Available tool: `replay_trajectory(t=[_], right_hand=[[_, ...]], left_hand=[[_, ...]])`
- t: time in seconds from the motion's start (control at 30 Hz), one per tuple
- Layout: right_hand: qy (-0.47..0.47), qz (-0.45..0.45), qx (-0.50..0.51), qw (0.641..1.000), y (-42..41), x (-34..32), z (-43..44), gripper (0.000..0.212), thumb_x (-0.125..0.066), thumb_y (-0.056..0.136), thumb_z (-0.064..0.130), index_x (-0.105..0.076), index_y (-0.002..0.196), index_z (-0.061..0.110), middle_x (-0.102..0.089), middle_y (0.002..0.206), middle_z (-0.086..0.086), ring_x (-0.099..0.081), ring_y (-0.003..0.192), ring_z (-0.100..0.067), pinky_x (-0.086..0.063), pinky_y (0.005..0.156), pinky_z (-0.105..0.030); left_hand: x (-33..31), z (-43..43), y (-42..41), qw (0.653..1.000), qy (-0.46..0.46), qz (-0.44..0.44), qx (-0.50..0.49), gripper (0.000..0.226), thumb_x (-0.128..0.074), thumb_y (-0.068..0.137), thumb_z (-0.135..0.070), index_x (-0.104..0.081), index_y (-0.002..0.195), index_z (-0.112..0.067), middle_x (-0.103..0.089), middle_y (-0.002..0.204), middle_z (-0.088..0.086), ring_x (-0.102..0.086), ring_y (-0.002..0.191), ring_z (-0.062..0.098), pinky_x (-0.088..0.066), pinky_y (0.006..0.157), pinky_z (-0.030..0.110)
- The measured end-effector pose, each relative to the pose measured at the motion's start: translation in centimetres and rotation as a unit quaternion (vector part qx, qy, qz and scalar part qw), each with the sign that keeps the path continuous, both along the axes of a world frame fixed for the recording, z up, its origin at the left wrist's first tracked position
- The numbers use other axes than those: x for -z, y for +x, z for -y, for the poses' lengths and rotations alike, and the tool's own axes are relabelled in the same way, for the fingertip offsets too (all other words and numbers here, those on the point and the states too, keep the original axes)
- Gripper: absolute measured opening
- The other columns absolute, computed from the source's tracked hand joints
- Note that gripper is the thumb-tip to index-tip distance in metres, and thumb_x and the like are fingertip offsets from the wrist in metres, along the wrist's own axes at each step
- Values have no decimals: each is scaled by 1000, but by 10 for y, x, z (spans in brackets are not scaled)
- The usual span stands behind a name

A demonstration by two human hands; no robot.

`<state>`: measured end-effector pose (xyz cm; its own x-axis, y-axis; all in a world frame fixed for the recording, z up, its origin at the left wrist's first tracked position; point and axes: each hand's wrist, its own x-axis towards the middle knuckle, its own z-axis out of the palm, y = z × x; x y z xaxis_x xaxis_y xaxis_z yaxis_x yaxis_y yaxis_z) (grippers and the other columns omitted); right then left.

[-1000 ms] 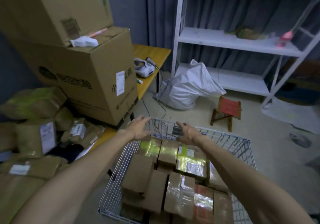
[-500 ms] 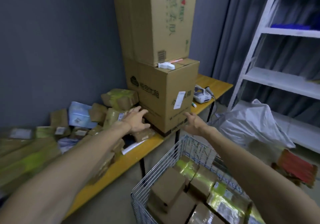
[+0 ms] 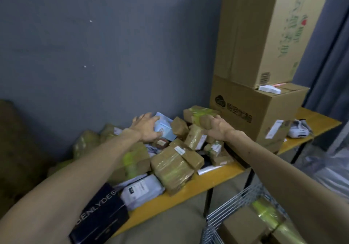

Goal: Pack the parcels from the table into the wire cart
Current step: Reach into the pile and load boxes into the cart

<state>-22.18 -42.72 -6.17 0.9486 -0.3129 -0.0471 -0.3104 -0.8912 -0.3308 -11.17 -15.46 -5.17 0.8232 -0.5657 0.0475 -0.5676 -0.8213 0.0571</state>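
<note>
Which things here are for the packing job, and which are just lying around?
For the job: left hand on the blue-and-white parcel; right hand gripping a small brown parcel; big taped parcel; white mailer; wire cart.

Just lying about, probably: two stacked cartons; white device on the table.

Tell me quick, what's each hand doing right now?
Left hand: closed, fingers and thumb grip the pale blue parcel.
Right hand: closed, fingers curled round a small brown parcel.
</note>
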Motion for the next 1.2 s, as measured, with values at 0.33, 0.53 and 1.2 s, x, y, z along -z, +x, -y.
replay_trajectory(t=[0.33, 0.53, 1.2], right_hand=[[-24, -19, -82, 996, 92, 17, -124, 76, -63, 86, 44, -29, 149, 19, -40, 143, -13, -36, 136, -36, -38, 109, -43], [-34, -33, -122, 991, 131, 41, -157, 87, -62, 91, 46, -13, 158, 21, -22, 160, -17, -24, 146, -35, -28, 115, -40], [-2, -164, -241, 957, 262, 185, -130, 109, -69, 75, 56, 3, 156, 37, -25, 159, -13, -33, 142, -36, -39, 106, -46]], left_hand=[[22, -142, 40, 995, -5, -33, -92, 75, -60, 87, -59, -32, 150, -28, -30, 156, 8, -29, 143, 32, -26, 116, 46], [58, -186, 58, 986, -21, -82, -145, 86, -56, 87, -66, -19, 155, -31, -21, 161, 8, -21, 147, 33, -19, 118, 53], [187, -163, 124, 924, -56, -227, -304, 96, -63, 82, -64, -1, 153, -46, -21, 160, 14, -30, 142, 36, -28, 115, 50]])
